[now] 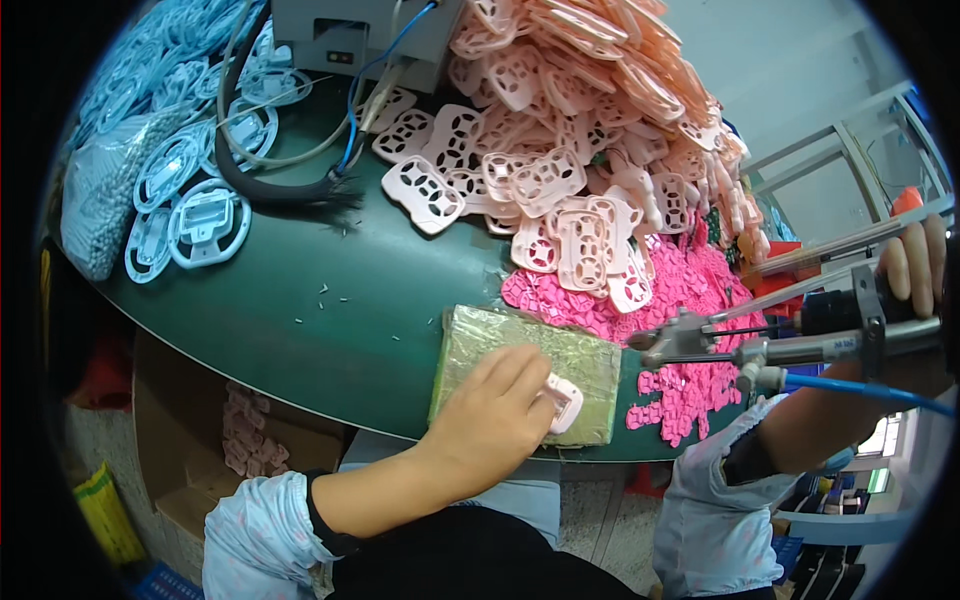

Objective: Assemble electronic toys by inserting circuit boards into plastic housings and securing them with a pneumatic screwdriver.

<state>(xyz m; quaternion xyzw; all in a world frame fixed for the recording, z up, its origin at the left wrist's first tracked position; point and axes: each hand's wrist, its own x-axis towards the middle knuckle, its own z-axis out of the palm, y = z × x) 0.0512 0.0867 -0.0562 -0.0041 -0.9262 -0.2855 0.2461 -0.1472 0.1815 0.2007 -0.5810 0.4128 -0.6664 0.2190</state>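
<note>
My left hand [495,405] is over a tape-wrapped yellow-green block [535,330] at the table's front edge. Its fingers close on a small pale-pink plastic part [565,403] with a rounded frame, which rests on the block. At the far right, my right hand [915,262] has its fingers wrapped round the black body of a cylindrical power tool [830,312]. The tool is clamped to a metal arm [810,347], and its tip end points left, toward the block. Part of the right hand is cut off by the dark picture rim.
A tall heap of pale-pink plastic parts [590,110] covers the back of the green table [330,270]. Bright-pink parts [690,290] lie right of the block. Blue steering-wheel-shaped parts [210,222] and a plastic bag [115,200] sit at left. A cardboard box [180,440] stands below.
</note>
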